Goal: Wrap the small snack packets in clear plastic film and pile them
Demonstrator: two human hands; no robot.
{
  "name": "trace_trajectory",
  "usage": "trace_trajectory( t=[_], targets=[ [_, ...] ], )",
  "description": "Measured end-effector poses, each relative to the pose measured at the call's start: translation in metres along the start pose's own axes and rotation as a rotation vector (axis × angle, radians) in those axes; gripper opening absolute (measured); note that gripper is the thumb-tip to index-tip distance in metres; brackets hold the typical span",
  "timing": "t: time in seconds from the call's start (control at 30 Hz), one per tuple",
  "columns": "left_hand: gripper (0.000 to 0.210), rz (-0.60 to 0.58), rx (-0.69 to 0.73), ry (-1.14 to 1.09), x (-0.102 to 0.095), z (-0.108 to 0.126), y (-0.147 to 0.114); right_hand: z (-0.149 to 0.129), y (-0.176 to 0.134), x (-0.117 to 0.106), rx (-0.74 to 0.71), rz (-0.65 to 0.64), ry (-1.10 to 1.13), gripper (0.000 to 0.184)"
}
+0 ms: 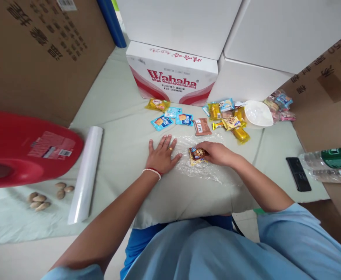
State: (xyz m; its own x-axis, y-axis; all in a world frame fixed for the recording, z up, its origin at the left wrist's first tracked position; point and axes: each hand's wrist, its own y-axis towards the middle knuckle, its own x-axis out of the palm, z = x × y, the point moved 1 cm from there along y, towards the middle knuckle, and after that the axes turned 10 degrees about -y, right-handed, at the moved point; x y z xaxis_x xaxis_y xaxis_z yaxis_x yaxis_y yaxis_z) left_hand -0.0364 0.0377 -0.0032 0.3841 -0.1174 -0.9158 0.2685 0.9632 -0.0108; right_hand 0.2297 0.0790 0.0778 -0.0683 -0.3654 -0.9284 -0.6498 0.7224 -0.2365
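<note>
My pale green, cloth-covered table, hemmed in
Plain white boxes stand ahead of me, brown printed cardboard boxes on either side; below me shows pale floor.

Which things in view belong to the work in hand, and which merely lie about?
In the work:
Right hand, fingers on brown packet
Yellow packet beneath it
Clear film under both
Left hand, palm down at the film's edge
Probably film roll, loose packets

Apparently lying about:
Red container
Nut-like pieces
Black phone
Green-labelled bottle
Wahaha box
</note>
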Motion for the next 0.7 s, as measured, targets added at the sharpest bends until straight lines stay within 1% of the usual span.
trace_trajectory(
  t=[0.1, 0.27, 0.33, 0.37, 0.43, 0.47, 0.53, 0.6, 0.63, 0.7],
  targets=[
    [0.071, -0.003, -0.003, 0.006, 0.000, 0.001, 0.000, 0.001, 0.000, 0.008, 0.025, -0.026, 0.020, 0.050],
    [0.069, 0.000, -0.009, 0.008, 0.000, 0.001, 0.001, 0.001, -0.005, 0.008, 0.055, -0.030, -0.022, 0.043],
    [0.068, -0.002, -0.012, 0.003, -0.001, 0.001, 0.002, -0.002, -0.008, 0.010, 0.057, -0.038, -0.029, 0.047],
    [0.069, 0.003, -0.011, -0.001, -0.002, 0.001, 0.002, -0.004, -0.009, 0.011, 0.068, -0.040, -0.032, 0.052],
    [0.069, 0.040, 0.007, -0.007, -0.004, 0.001, -0.001, -0.007, -0.009, 0.015, 0.093, -0.040, -0.039, 0.066],
    [0.069, 0.073, 0.029, -0.007, -0.005, 0.002, -0.003, -0.008, -0.008, 0.017, 0.100, -0.039, -0.043, 0.070],
    [0.068, 0.147, 0.093, -0.003, -0.009, 0.005, -0.009, -0.011, -0.007, 0.019, 0.095, -0.041, -0.054, 0.069],
    [0.061, 0.187, 0.165, 0.002, -0.011, 0.010, -0.017, -0.012, -0.006, 0.021, 0.086, -0.041, -0.070, 0.065],
    [0.057, 0.171, 0.200, -0.001, -0.012, 0.012, -0.020, -0.013, -0.006, 0.021, 0.087, -0.039, -0.079, 0.064],
    [0.054, 0.057, 0.243, -0.016, -0.013, 0.016, -0.023, -0.014, -0.008, 0.021, 0.089, -0.031, -0.093, 0.066]
  ],
)
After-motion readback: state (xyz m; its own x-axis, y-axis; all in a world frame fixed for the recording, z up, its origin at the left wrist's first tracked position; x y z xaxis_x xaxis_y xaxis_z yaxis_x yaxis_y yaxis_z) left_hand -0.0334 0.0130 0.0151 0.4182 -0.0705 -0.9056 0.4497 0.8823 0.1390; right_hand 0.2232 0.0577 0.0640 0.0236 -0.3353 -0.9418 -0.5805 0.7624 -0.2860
